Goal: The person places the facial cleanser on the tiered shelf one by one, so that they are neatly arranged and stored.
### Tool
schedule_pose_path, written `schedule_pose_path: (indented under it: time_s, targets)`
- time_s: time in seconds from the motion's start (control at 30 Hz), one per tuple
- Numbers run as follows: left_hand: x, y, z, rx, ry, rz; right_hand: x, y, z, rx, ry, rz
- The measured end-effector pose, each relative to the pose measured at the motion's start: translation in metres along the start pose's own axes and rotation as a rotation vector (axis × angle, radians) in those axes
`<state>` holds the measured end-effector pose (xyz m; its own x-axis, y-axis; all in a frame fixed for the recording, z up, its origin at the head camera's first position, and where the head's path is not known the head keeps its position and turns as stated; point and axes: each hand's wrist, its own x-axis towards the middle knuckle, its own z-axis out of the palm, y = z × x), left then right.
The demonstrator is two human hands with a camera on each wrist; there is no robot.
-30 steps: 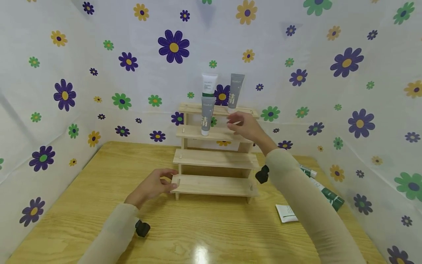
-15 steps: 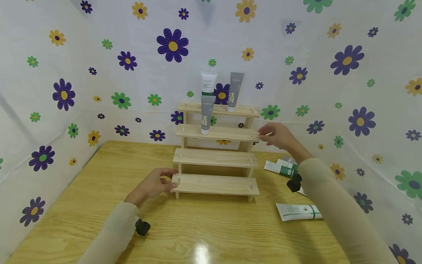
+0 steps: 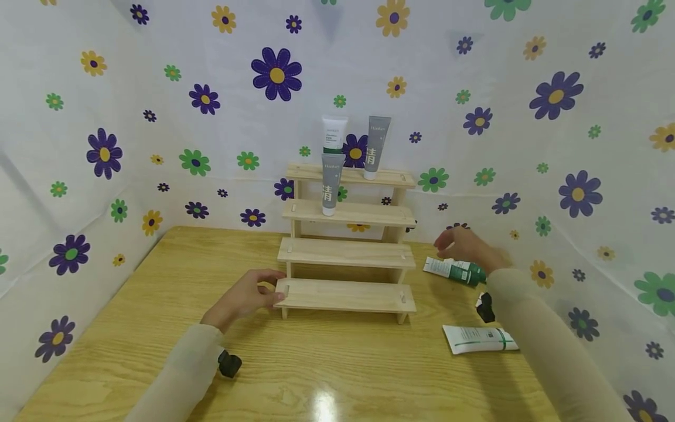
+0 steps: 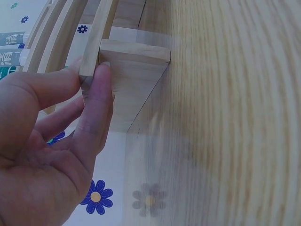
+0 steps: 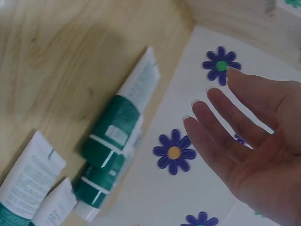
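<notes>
A stepped wooden display shelf [image 3: 345, 294] stands on the table. My left hand [image 3: 246, 298] pinches the left end of its lowest board; the left wrist view shows thumb and fingers on either side of the board end [image 4: 89, 66]. On the top board are a white tube [image 3: 334, 130] and a grey tube [image 3: 377, 140], with another grey tube [image 3: 331, 183] upright one tier down. My right hand [image 3: 466, 246] hovers above a green-and-white tube [image 3: 447, 268] lying right of the shelf. Its fingers are relaxed and hold nothing in the right wrist view.
Nearer the front right lies a white tube [image 3: 474, 340] with a green band. The right wrist view shows several tubes lying close together, one [image 5: 96, 183] partly under the green-and-white tube. Flower-printed sheeting [image 3: 211, 53] encloses the table at the back and sides.
My right hand has moved from in front of the upper tiers, right and down to the lying tubes. My left hand keeps its hold on the shelf, and the standing tubes have not moved.
</notes>
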<state>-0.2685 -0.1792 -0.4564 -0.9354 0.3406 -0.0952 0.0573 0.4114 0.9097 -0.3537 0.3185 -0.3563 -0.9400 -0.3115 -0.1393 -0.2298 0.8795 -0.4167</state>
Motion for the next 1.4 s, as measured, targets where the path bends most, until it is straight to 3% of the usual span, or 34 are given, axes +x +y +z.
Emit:
schedule_pose_path:
  time_s: [0.13, 0.33, 0.53, 1.0, 1.17, 1.4]
  targets:
    - [0.0, 0.0, 0.001, 0.003, 0.0, 0.0, -0.001, 0.013, 0.006, -0.08, -0.032, -0.009]
    - [-0.001, 0.003, 0.002, -0.001, 0.002, -0.008, -0.002, 0.03, 0.015, -0.089, -0.061, 0.021]
    - [-0.001, 0.004, 0.003, 0.002, 0.004, -0.015, -0.005, 0.045, 0.023, -0.053, -0.034, 0.065]
    - [-0.001, 0.001, 0.001, 0.004, 0.007, -0.003, -0.004, 0.053, 0.035, -0.073, 0.018, 0.074]
    - [-0.001, 0.0, 0.001, 0.005, 0.011, -0.011, -0.001, 0.054, 0.04, -0.077, 0.015, 0.064]
    - [-0.002, 0.001, 0.001, 0.014, 0.019, -0.022, 0.001, 0.06, 0.043, -0.127, 0.025, -0.017]
